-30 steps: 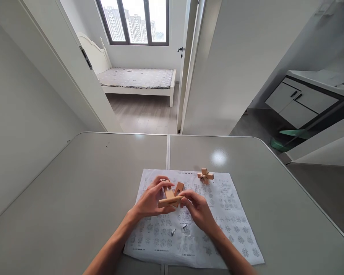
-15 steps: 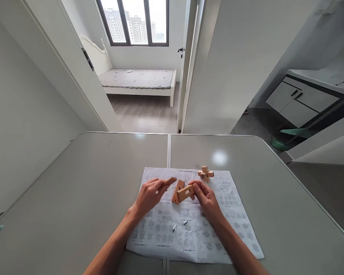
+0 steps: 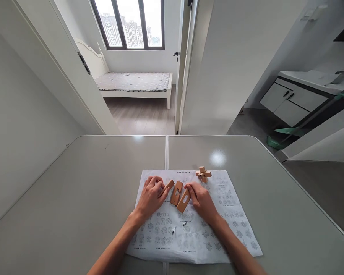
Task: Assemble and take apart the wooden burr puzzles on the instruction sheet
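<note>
Over a printed paper sheet (image 3: 195, 244), my left hand (image 3: 151, 194) is closed on a narrow wooden block (image 3: 168, 185), which slants up to the right. My right hand (image 3: 200, 198) pinches the upper end of a flat wooden piece with an oblong slot (image 3: 181, 207); its lower end points down and left, close to the paper. Between both hands lies a notched wooden piece (image 3: 174, 198), tilted on the sheet. Whether the slotted piece touches it I cannot tell. Behind my right hand, a cross-shaped wooden puzzle (image 3: 203, 174) stands assembled on the sheet.
Small dark-and-white scraps (image 3: 173, 230) lie on the paper near my forearms. The sheet spans a seam in the grey table (image 3: 117, 164). Beyond the table's far edge are a doorway and a bed (image 3: 134, 93); a white cabinet (image 3: 292, 101) stands to the right.
My right hand has turned the slotted piece from nearly level to a steep slant, its free end lower. My left hand has lowered its block towards the paper. The view has shifted slightly.
</note>
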Demonstrator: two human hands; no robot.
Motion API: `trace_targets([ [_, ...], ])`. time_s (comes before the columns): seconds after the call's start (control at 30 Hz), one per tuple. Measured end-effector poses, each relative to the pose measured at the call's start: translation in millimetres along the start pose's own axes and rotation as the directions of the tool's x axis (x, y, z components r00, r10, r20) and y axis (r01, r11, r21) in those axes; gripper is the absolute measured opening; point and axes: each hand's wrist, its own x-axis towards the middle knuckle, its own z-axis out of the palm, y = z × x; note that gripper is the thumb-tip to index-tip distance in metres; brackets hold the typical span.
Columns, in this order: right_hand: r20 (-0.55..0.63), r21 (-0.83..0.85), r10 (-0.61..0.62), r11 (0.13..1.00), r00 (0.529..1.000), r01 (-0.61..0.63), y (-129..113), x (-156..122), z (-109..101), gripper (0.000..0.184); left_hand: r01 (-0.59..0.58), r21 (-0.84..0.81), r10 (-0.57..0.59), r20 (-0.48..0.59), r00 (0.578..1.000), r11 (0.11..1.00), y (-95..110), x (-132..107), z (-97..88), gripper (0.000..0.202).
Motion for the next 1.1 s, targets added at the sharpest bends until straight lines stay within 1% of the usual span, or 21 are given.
trace_targets([
  [0.17, 0.014, -0.123, -0.042, 0.992, 0.999, 0.044, 0.3, 0.5, 2.5, 0.029, 0.048, 0.014, -0.048, 0.004, 0.999, 0.999, -0.2, 0.2, -0.8, 0.018],
  [0.4, 0.016, -0.154, -0.046, 0.987, 0.999, 0.048, -4.7, 1.5, 3.7, 0.028, 0.116, 0.046, -0.116, -0.006, 0.993, 0.992, -2.4, -0.5, -0.3, 0.015],
  [0.7, 0.01, -0.097, -0.026, 0.995, 1.0, 0.027, -3.8, 4.5, 4.9, 0.026, 0.126, 0.09, -0.122, -0.042, 0.992, 0.988, -5.7, 0.7, -0.7, 0.013],
  [0.9, 0.015, -0.025, 0.008, 1.0, 1.0, -0.007, -5.7, 6.8, 3.1, 0.025, 0.135, 0.082, -0.131, -0.042, 0.99, 0.988, -7.3, 1.8, -0.4, 0.013],
  [1.0, -0.016, 0.009, 0.03, 1.0, 0.999, -0.03, -5.1, 7.0, 2.8, 0.024, 0.132, 0.068, -0.13, -0.031, 0.991, 0.989, -6.6, 3.1, -2.1, 0.012],
  [1.1, -0.019, 0.035, 0.037, 0.999, 0.999, -0.036, -4.8, 7.3, 2.3, 0.025, 0.12, 0.038, -0.12, 0.01, 0.993, 0.992, -5.7, 4.2, -4.9, 0.011],
])
